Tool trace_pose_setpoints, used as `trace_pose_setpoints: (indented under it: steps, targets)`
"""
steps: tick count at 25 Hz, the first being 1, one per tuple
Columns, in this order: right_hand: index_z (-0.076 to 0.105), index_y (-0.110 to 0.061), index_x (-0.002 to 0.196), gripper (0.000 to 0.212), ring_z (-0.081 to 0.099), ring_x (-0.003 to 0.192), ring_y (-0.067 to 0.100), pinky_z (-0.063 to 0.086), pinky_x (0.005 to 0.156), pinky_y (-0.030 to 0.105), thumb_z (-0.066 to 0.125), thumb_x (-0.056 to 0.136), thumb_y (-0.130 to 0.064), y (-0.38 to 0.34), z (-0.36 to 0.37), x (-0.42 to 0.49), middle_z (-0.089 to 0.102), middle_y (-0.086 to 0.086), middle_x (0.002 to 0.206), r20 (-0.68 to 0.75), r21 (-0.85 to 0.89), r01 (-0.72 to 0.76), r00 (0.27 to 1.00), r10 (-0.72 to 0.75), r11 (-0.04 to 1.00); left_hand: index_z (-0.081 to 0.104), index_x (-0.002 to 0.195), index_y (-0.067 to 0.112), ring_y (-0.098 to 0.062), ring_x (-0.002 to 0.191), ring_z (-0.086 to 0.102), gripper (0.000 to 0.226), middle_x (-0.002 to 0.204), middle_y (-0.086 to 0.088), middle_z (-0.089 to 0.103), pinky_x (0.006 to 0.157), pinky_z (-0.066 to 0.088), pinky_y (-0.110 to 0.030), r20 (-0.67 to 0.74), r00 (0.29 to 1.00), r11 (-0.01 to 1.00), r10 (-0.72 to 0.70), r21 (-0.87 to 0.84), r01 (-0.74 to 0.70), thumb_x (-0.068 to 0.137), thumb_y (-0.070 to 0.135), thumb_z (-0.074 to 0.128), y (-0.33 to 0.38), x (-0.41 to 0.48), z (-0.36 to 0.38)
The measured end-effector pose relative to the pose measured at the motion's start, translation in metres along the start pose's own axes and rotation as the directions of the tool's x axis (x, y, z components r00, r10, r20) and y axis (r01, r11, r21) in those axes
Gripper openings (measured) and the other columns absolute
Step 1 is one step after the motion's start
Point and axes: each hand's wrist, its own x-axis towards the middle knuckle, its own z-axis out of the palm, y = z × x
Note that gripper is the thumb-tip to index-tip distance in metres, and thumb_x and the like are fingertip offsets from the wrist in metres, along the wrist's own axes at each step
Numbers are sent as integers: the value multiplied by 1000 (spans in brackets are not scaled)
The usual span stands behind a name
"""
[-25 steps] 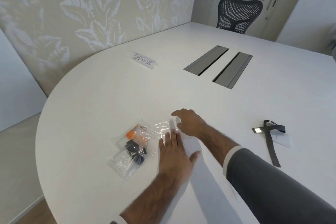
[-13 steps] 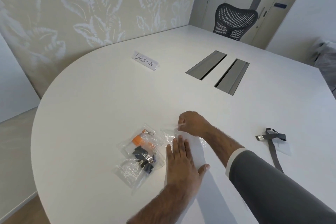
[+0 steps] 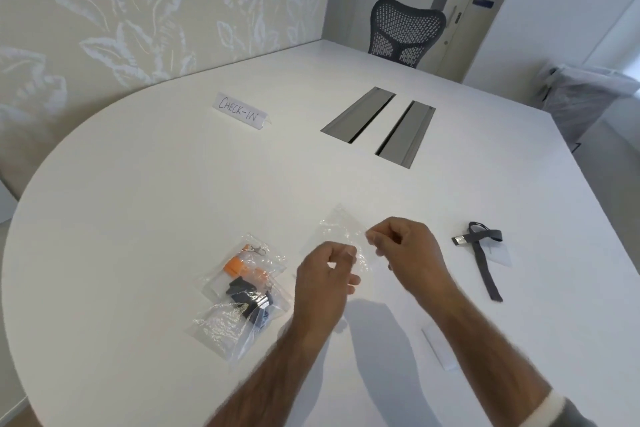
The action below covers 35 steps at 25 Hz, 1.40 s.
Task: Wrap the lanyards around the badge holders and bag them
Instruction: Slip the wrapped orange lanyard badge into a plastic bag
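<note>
White and wide, the desk (image 3: 138,204) fills most of the room, with leaf-patterned wallpaper behind it and a dark mesh chair (image 3: 405,32) at the far end. A folded paper sign (image 3: 241,111) reading "CHECK-IN" stands near two grey cable slots (image 3: 379,125).

Close to the person, both hands are raised a little above the desk and hold one empty clear bag (image 3: 341,236) between them. The left hand (image 3: 323,282) pinches the near edge of the bag with thumb and fingers closed on the plastic. The right hand (image 3: 407,251) pinches the other side in the same way, fingers curled tight. I judge that the two hands pull the edges apart to open the mouth of the bag, so that something can go in.

To the left lie the filled bags (image 3: 242,291), overlapping each other; one shows an orange lanyard, another a dark one. They seem put aside as finished work.

To the right, well apart from the hands, a grey lanyard (image 3: 483,260) lies loose across a clear badge holder (image 3: 500,255), not yet wrapped. A small white strip (image 3: 437,348) lies near the right forearm; what it is, I cannot tell.

The grey lanyard probably waits for wrapping, and this bag may be for it.
</note>
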Motion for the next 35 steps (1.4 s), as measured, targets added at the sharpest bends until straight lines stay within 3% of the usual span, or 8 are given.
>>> trace_pose_setpoints:
  steps: [4, 9, 13, 20, 24, 28, 32, 35]
  targets:
    - [71, -21, 80, 12, 63, 78, 3, 48, 68, 19, 71, 91, -18, 18, -11, -43, 70, -10, 81, -120, -124, 90, 987, -105, 988, 73, 96, 8, -28, 72, 76, 24, 90, -5, 78, 69, 64, -37, 21, 999, 976, -35, -213, 39, 98, 31, 67, 13, -14, 21]
    - [65, -22, 74, 19, 61, 75, 8, 51, 64, 31, 75, 90, -22, 50, -31, -61, 64, -9, 76, -194, -124, 137, 968, -160, 983, 75, 91, 9, -30, 75, 77, 21, 83, -8, 79, 72, 64, -39, 55, 997, 984, -44, -169, 53, 92, 30, 75, 15, -35, 52]
    - [63, -24, 76, 18, 59, 76, 7, 49, 63, 30, 73, 91, -25, 70, -51, -66, 61, -11, 78, -187, -199, 208, 951, -246, 958, 76, 87, 9, -26, 75, 78, 13, 78, -10, 78, 69, 63, -36, 29, 1000, 996, -12, -91, 14, 93, 20, 73, 19, -44, 82]
    - [70, -30, 107, 19, 68, 85, -1, 56, 70, 25, 70, 92, -42, 99, -96, -63, 71, -18, 95, -64, 32, 206, 977, -204, 978, 78, 87, 10, -18, 73, 74, 11, 82, -8, 78, 72, 64, -34, -20, 999, 999, 43, -5, -43, 94, 14, 70, 26, -60, 126]
    - [75, -30, 94, 6, 66, 84, -3, 55, 71, 24, 69, 92, -32, 106, -109, -56, 73, -20, 89, -10, 91, 201, 980, -201, 975, 76, 89, 10, -20, 79, 75, 9, 83, -6, 78, 77, 63, -35, -13, 998, 996, 58, 70, -57, 94, 16, 72, 27, -61, 137]
    - [75, -28, 83, 15, 64, 79, 2, 50, 67, 20, 65, 95, -25, 112, -120, -46, 71, -16, 76, 17, 134, 172, 984, -176, 976, 74, 86, 15, -15, 80, 73, 12, 80, 1, 76, 82, 60, -39, 31, 994, 963, 106, 246, -110, 95, 22, 70, 29, -59, 142]
    - [70, -26, 78, 21, 66, 73, 10, 54, 67, 30, 62, 96, -20, 115, -121, -41, 71, -13, 76, 60, 194, 122, 989, -136, 973, 69, 84, 16, -16, 87, 72, 15, 82, 3, 75, 86, 56, -39, 83, 991, 940, 108, 316, -129, 97, 24, 68, 33, -58, 147]
    - [71, -27, 79, 18, 65, 74, 5, 48, 62, 15, 65, 96, -23, 113, -122, -35, 71, -13, 75, 91, 197, 147, 982, -168, 969, 67, 83, 16, -16, 88, 72, 21, 83, 2, 75, 86, 57, -40, 73, 992, 932, 99, 343, -118, 98, 31, 66, 33, -56, 148]
